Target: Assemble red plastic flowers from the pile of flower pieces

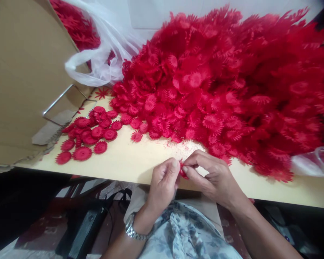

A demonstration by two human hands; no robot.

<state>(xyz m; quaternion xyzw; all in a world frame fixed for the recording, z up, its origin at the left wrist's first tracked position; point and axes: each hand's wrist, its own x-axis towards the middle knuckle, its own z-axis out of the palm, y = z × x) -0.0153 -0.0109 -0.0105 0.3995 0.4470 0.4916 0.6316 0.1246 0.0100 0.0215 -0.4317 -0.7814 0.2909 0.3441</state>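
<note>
Between my two hands, near the table's front edge, is a small red toothed flower piece (182, 170). My left hand (164, 178), with a metal watch on its wrist, is closed on the left side of it. From the right, the thumb and forefinger of my right hand (212, 175) pinch it. My fingers partly hide the piece. Left of my hands lies a small group of thick, round red flower pieces (82, 153). Beyond my hands rises a large heap of thin red petal pieces (196, 81).
A cardboard box (24, 79) with a wire handle (59, 100) stands at the left. Behind it a white plastic bag (108, 54) holds more red pieces. Red crumbs lie on the pale tabletop (124, 156). Another clear plastic bag (313, 162) is at the right edge.
</note>
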